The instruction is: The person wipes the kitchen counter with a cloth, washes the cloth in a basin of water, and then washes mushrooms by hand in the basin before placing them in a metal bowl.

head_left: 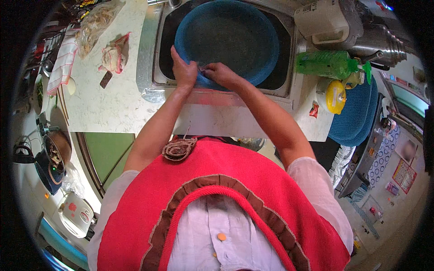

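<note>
A large round blue basin (226, 83) sits over the metal sink (154, 50). Its inside looks dark, and I cannot tell whether it holds water. On the near left of its rim, my left hand (184, 69) grips the basin with fingers spread along the wall. Close beside it, my right hand (222, 75) has its fingers pinched together at the inner near rim. Something small seems to show at those fingertips, too unclear to name. At the top left, a metal faucet (166, 2) is partly cut off by the frame.
On the counter (112, 115) to the left lie a crumpled cloth (113, 58), a small dark packet (105, 79) and a plastic bag (98, 23). Right of the sink are a green pump bottle (323, 64), a yellow-lidded container (335, 97) and a red wrapper (314, 110).
</note>
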`<act>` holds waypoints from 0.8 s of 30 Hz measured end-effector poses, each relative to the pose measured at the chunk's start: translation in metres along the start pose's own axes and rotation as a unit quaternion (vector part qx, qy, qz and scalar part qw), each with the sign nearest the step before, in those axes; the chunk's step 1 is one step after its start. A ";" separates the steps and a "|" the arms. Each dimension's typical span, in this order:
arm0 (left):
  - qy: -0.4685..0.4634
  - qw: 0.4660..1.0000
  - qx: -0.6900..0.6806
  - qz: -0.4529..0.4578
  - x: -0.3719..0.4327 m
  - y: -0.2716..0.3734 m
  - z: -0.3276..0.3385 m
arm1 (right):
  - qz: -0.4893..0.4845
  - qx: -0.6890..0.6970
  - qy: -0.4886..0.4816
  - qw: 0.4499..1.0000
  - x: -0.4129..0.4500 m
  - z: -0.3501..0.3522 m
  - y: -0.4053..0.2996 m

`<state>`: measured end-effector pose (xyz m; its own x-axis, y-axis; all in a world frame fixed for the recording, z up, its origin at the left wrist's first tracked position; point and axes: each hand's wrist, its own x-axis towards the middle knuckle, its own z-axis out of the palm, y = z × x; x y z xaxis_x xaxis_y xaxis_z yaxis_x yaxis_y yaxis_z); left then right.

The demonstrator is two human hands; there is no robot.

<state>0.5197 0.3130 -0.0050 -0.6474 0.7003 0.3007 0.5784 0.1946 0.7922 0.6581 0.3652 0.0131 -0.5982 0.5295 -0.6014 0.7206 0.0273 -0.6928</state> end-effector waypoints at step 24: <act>-0.096 0.994 -0.039 -0.027 0.048 -0.020 -0.016 | -0.029 -0.442 -0.059 0.895 -0.005 -0.086 0.016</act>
<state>0.4690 0.3314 0.0018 -0.5650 0.8101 0.1563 0.5008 0.1862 0.8453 0.7026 0.4364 0.0391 -0.6384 0.4146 -0.6485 0.6520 0.7391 -0.1694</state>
